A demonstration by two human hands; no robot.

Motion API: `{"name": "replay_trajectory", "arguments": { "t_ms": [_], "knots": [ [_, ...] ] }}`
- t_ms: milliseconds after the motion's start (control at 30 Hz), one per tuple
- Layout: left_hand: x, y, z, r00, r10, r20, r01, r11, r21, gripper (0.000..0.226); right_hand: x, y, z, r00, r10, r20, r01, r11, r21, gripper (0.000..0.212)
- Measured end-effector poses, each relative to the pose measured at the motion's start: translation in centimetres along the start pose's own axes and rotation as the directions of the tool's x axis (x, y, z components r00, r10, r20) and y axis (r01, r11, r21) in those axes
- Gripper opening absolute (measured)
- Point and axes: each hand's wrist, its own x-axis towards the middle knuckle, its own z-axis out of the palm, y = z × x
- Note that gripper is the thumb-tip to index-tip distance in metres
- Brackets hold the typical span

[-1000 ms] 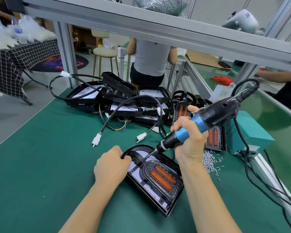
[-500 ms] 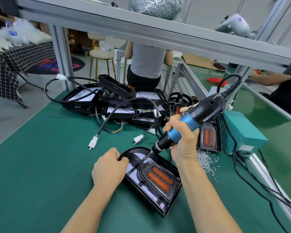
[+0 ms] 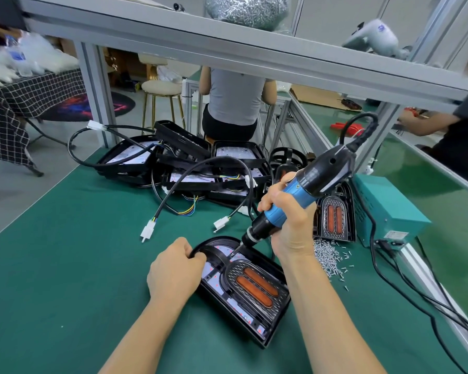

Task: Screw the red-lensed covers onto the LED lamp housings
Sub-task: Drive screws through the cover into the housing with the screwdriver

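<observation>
Right hand (image 3: 287,225) grips tilted screwdriver (image 3: 300,195); left hand (image 3: 173,273) clasps housing (image 3: 265,333) rim.

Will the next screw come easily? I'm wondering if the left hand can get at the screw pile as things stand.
Probably not easily. The screw pile lies right of the lamp housing, beyond the right hand and its screwdriver; the left hand grips the housing's far edge and would cross that arm.

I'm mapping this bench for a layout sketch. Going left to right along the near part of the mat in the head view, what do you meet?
Left hand → lamp housing with its red-lensed cover → loose screws → teal power box.
</observation>
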Motion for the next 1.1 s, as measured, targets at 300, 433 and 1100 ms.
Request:
{"name": "replay_trajectory", "arguments": {
  "t_ms": [300, 433, 1100],
  "knots": [
    [0.1, 0.2, 0.1, 1.0, -0.016, 0.008, 0.016, 1.0, -0.012, 0.016, 0.0, 0.3, 0.1, 1.0, -0.01, 0.009, 0.01, 0.999, -0.032, 0.031],
    [0.1, 0.5, 0.1, 0.999, -0.032, 0.028, 0.033, 0.999, -0.035, 0.018, -0.5, 0.3, -0.2, 0.999, -0.016, 0.029, 0.016, 1.0, -0.008, 0.026],
    [-4.4, 8.9, -6.3, 0.817, 0.509, -0.272, -0.57, 0.639, -0.516, 0.031, 0.3, -1.2, 0.8, 0.992, 0.124, 0.033, -0.113, 0.966, -0.232, 0.028]
  ]
}}
